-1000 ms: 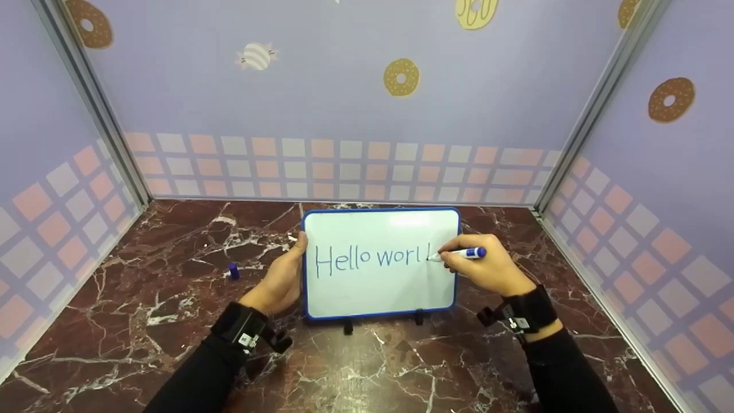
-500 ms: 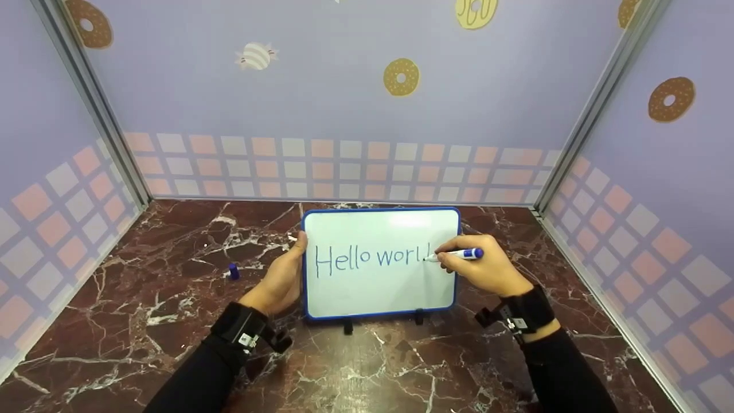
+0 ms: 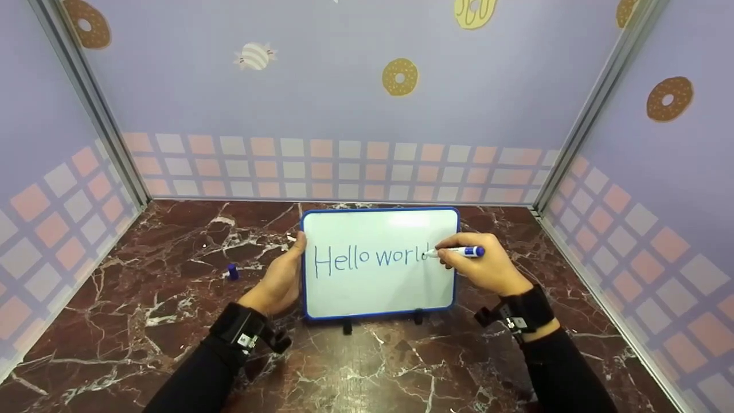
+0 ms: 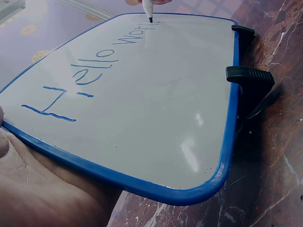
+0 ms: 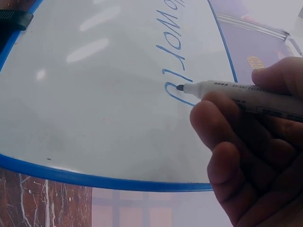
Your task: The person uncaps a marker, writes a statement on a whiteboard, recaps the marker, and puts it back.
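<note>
A small whiteboard [image 3: 367,292] with a blue frame leans back on black feet, the words "Hello world" written across it in blue. My left hand [image 3: 279,281] grips its left edge, thumb at the front by the frame and the other fingers hidden behind. Between thumb and fingers my right hand [image 3: 484,267] pinches a white marker [image 3: 459,251] with a blue end. In the right wrist view the dark tip of the marker [image 5: 222,89] meets the curve of the last letter, "d". The left wrist view shows the marker [image 4: 148,8] at the board's far side.
A blue marker cap [image 3: 232,271] stands on the dark red marbled table [image 3: 172,344], left of my left hand. Two black support feet [image 3: 347,326] stick out under the board. Purple panels with checkered borders [image 3: 350,166] enclose the table at the back and both sides.
The marker tip has moved slightly left, then back up, adding the round part of the "d" beside its upright stroke. My left hand and the whiteboard have stayed in place.
</note>
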